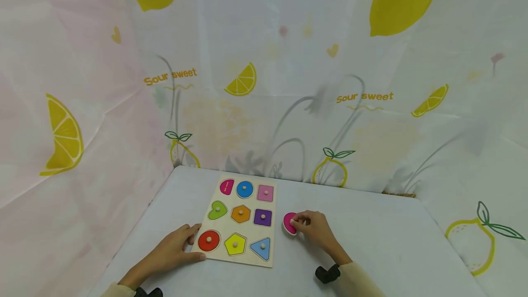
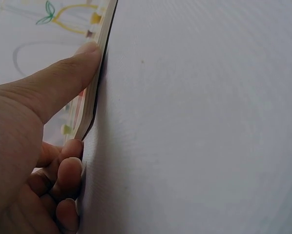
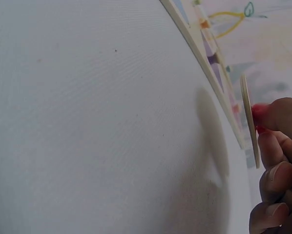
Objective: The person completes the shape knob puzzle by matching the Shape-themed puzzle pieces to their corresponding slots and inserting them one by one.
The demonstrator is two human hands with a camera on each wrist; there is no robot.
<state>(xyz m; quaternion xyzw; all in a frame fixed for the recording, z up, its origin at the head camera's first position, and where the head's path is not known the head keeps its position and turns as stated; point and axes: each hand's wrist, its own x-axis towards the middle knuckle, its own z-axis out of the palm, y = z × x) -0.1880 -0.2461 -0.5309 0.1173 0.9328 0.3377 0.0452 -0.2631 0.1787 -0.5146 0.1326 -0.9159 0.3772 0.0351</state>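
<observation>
A wooden knob puzzle board (image 1: 251,262) lies flat on the white table. My left hand (image 1: 170,249) holds its near left corner, thumb along the near edge and fingers curled at the left side; the thumb (image 2: 63,80) also shows on the edge in the left wrist view. Right of the board, my right hand (image 1: 316,230) pinches the knob of a magenta puzzle piece (image 1: 290,224) between thumb and fingers. In the right wrist view this thin piece (image 3: 248,119) appears edge-on, raised above its shadow on the table. A magenta recess (image 1: 227,187) with small print shows at the board's far left.
Several knobbed pieces sit in the board, among them a red circle (image 1: 209,240), a yellow pentagon (image 1: 235,244), a blue triangle (image 1: 261,248) and a green heart (image 1: 217,210). A lemon-printed cloth backdrop (image 1: 272,118) rises behind the white table (image 1: 371,242).
</observation>
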